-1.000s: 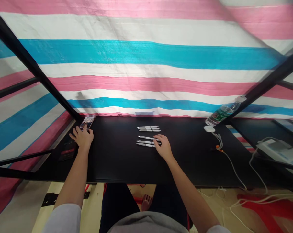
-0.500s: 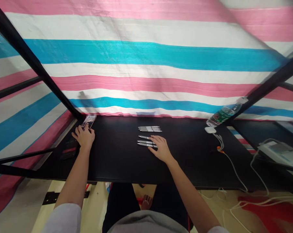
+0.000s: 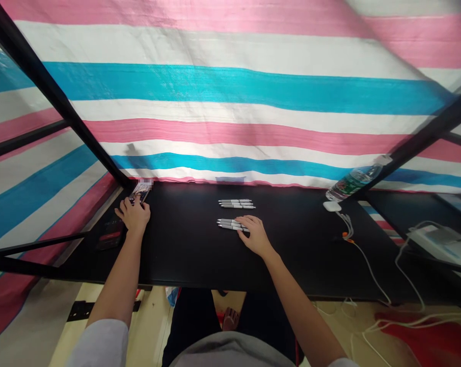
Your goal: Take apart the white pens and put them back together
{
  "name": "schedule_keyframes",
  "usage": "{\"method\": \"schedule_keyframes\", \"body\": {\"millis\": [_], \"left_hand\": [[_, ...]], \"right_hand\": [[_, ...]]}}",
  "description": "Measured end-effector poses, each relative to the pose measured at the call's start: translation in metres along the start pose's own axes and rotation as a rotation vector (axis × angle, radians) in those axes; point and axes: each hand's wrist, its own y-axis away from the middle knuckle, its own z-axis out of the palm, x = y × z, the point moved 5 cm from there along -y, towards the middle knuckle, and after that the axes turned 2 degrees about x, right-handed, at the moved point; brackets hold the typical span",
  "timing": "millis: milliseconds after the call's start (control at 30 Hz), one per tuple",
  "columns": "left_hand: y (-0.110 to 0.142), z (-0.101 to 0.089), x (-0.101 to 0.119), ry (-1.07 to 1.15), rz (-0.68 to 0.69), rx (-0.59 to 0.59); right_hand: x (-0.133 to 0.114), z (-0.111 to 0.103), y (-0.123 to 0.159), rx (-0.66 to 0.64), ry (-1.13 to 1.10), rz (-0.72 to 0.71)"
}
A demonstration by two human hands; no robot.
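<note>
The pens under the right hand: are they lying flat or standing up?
Lying flat: the pens lie side by side on the black table, under the right hand.

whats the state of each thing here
left hand, resting on phone
phone, lying flat
right hand, resting on near pens
near pens, side by side, close together
far pens, side by side, untouched
bottle, tilted, capped end up
white plug, cable attached

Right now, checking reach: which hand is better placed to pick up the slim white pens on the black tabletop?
Probably the right hand: its fingertips lie on the lower group of slim white pens, while the left hand rests on a smartphone, farther away.
</note>
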Motion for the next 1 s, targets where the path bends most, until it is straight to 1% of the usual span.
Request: {"method": "schedule_keyframes", "body": {"millis": [233,433,533,600,667,700,800,900,967,1000], "left_hand": [[-0.001,0.002,-0.001,-0.006,-0.003,-0.02],[0.0,-0.001,0.0,0.0,0.009,0.005],[-0.002,-0.007,0.004,0.052,0.052,0.016],[-0.002,-0.011,0.013,0.148,0.124,0.004],[0.003,-0.013,0.029,0.25,0.201,-0.042],[0.008,-0.012,0.041,0.306,0.26,-0.097],[0.03,-0.009,0.087,0.487,0.413,-0.221],[0.059,-0.002,0.141,0.636,0.531,-0.355],[0.078,0.006,0.172,0.685,0.569,-0.474],[0.086,0.008,0.185,0.692,0.578,-0.491]], "right_hand": [[0.0,0.0,-0.001,0.001,0.019,0.004],[0.003,0.0,0.0,0.021,0.007,0.028],[0.003,-0.003,-0.001,0.065,-0.027,0.068],[0.004,-0.007,-0.002,0.128,-0.068,0.094],[0.009,-0.011,-0.003,0.211,-0.103,0.128],[0.013,-0.013,-0.003,0.253,-0.111,0.156],[0.034,-0.017,-0.005,0.355,-0.134,0.267],[0.061,-0.018,-0.012,0.384,-0.147,0.402],[0.075,-0.019,-0.021,0.361,-0.143,0.465],[0.08,-0.019,-0.027,0.344,-0.137,0.487]]}}
